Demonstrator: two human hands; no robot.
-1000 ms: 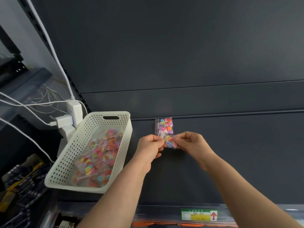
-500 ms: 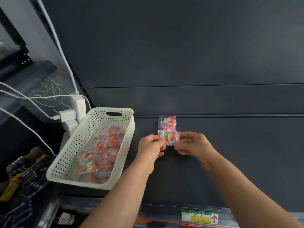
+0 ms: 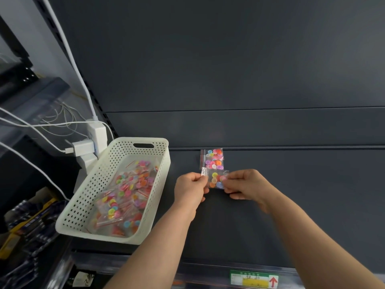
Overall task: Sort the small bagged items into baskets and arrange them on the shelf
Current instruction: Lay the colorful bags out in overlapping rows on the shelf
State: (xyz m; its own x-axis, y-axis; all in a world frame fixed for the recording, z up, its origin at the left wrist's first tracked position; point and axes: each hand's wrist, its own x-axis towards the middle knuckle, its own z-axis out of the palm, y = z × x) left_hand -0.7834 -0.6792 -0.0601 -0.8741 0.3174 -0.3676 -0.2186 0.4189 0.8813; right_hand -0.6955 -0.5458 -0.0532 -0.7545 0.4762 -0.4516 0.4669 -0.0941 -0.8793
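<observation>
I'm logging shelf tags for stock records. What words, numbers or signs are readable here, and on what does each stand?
Red upward arrow, no words: right end of the shelf-edge label.
Handwritten marks on that label: too blurred to read.
Its green strip's print: too small to read.
Print on the blue and yellow packs, lower left: blurred, unreadable.
No text visible on the held button bag or the white basket.

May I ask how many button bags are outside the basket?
2: flat bag on the shelf at the back; held bag pinched between left hand and right hand. More may hide underneath.
</observation>
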